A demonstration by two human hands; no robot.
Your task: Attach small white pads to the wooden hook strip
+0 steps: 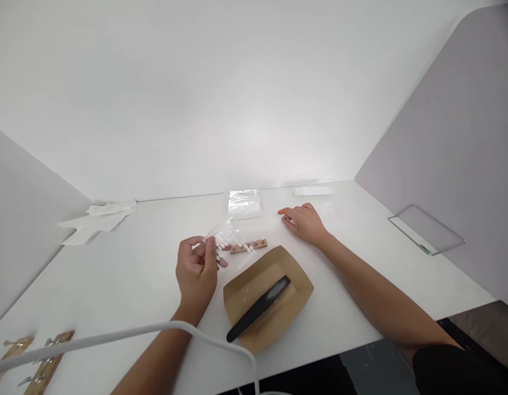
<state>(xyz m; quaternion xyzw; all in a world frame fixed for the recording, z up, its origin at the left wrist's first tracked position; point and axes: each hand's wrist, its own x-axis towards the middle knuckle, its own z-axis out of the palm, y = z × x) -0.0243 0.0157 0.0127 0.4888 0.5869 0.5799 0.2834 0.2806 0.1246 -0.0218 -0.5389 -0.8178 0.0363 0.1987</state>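
Observation:
My left hand point(196, 269) pinches the near end of a clear sheet of small white square pads point(231, 241), held just above the white table point(126, 258). Under the sheet's far part lies a short wooden strip with small metal hooks point(249, 246). My right hand point(305, 222) rests flat on the table farther back and to the right, fingers spread, holding nothing. Nearest to it is a clear plastic packet point(243, 203) at the back.
A brown paper tray point(293, 274) holds a black flat tool point(258, 309) near the front edge. White tissue point(100, 218) lies at back left, two more wooden hook strips point(40, 359) at front left, a glass plate point(427, 229) at right. A white cable point(155, 331) crosses the foreground. A translucent strip point(314, 190) lies by the back wall.

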